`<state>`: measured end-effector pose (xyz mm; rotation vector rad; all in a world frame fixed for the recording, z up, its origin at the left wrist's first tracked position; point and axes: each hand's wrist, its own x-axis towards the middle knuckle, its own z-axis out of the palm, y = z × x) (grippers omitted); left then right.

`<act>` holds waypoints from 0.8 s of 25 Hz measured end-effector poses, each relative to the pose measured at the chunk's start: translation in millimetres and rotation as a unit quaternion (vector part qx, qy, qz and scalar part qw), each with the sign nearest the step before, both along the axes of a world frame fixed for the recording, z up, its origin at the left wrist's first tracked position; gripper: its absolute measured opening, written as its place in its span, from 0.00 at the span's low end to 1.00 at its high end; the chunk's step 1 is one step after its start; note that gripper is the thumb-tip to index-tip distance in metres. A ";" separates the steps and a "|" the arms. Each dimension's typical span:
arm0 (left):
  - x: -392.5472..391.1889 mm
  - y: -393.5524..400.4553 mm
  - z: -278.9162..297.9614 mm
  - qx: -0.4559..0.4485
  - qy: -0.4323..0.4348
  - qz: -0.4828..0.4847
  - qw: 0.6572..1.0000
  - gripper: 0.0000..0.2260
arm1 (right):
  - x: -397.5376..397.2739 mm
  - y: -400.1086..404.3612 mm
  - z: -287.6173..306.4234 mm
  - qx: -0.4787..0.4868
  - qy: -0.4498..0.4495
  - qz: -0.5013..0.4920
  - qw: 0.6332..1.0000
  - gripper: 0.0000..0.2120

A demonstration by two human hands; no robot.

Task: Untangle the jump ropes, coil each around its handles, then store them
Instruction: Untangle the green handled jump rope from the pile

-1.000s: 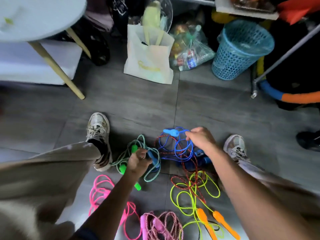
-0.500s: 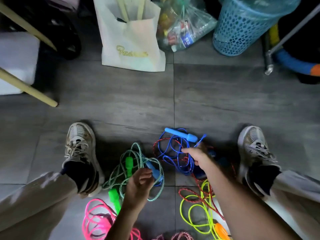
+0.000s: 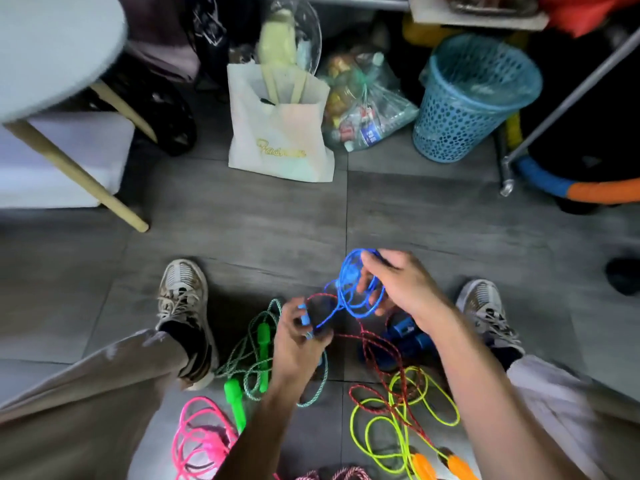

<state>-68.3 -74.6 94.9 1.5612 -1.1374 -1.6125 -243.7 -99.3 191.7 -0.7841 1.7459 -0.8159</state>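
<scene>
Jump ropes lie tangled on the grey tiled floor between the person's shoes: a pink rope and a yellow-green rope with orange handles nearest, a braided green rope beyond. The left hand pinches a light-blue handle; the right hand curls round loops of the blue rope, lifted off the floor. Thin, limp, glossy cord likely snags; the rigid handles give surer hold. Farthest stand a white bag and a perforated blue basket.

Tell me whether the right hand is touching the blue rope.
Touching. The head view shows the right hand with its fingers curled round loops of the blue rope, lifted off the floor.
</scene>
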 end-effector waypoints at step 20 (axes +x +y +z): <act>-52.5 -106.1 114.7 -0.078 0.036 -0.008 0.996 0.18 | -50.5 -74.6 177.2 -0.387 -0.127 -0.126 0.905 0.17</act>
